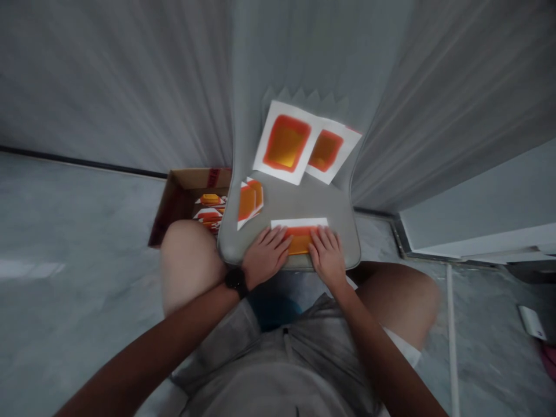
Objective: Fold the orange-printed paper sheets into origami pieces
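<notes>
Left hand (266, 256), right hand (328, 259) on paper (299, 231)

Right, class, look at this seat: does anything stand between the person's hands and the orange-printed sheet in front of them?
Nothing visible does. The left hand and right hand lie flat on the orange-printed paper sheet, one at each side. The folded orange-printed sheets lie farther up the grey seat, apart from them.

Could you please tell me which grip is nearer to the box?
Left. The left grip rests on the paper sheet, to the right of the box; the right grip lies further right on that sheet.
</notes>
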Demonstrator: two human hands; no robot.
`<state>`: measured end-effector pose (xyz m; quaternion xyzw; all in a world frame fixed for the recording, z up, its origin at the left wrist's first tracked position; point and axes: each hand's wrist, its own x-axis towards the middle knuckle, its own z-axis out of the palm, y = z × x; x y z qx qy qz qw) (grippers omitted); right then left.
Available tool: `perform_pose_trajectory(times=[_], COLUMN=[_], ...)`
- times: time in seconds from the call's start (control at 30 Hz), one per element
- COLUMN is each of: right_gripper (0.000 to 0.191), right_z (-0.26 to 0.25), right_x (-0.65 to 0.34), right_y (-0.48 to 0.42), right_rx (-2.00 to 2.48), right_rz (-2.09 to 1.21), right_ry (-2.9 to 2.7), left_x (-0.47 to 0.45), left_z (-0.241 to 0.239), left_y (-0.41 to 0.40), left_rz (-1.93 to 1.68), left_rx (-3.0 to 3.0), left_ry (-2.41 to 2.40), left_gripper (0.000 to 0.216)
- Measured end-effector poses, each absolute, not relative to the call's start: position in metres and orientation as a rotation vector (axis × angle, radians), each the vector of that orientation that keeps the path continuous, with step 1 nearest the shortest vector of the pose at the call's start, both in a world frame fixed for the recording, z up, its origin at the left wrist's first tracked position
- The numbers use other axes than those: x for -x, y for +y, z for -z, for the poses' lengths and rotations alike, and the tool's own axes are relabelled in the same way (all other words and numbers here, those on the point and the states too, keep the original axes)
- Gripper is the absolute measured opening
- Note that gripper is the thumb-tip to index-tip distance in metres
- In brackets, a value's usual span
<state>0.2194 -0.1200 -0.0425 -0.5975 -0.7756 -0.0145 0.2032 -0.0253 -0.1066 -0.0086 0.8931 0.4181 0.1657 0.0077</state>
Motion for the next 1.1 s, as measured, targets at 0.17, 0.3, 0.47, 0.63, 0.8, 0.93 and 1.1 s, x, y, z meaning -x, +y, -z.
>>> perform_pose_trajectory(times=[0.17, 0.3, 0.47, 0.63, 0.8, 0.93, 1.1], right_gripper=[0.055, 0.055, 0.056, 0.059, 0.062, 0.062, 0.071], right_z=[0.041, 0.041, 0.040, 0.037, 0.035, 0.025, 0.019], right_x=[-0.219, -0.218, -0.216, -0.217, -0.229, -0.216, -0.163], right_y=[-0.120, -0.119, -0.119, -0.120, -0.123, -0.134, -0.156], right_rx=[1.688, 1.699, 1.713, 1.747, 1.743, 1.747, 1.466], right_rz=[0.028, 0.027, 0.016, -0.002, -0.003, 0.076, -0.085], right_ry=[-2.165, -2.167, -2.173, -2.208, -2.211, -2.149, -2.385], left_x=[0.025, 0.024, 0.024, 0.023, 0.024, 0.025, 0.027], left_z=[0.006, 0.006, 0.007, 0.005, 0.003, 0.003, 0.007], left_y=[-0.107, -0.108, -0.109, -0.110, -0.110, -0.111, -0.111], left_rz=[-0.487, -0.476, -0.494, -0.456, -0.454, -0.447, -0.442], left_rx=[-2.796, -2.801, -2.768, -2.760, -2.735, -2.727, -2.726], left_ry=[1.312, 1.322, 1.339, 1.339, 1.336, 1.346, 1.323], left_gripper=[0.048, 0.049, 0.052, 0.055, 0.056, 0.055, 0.057])
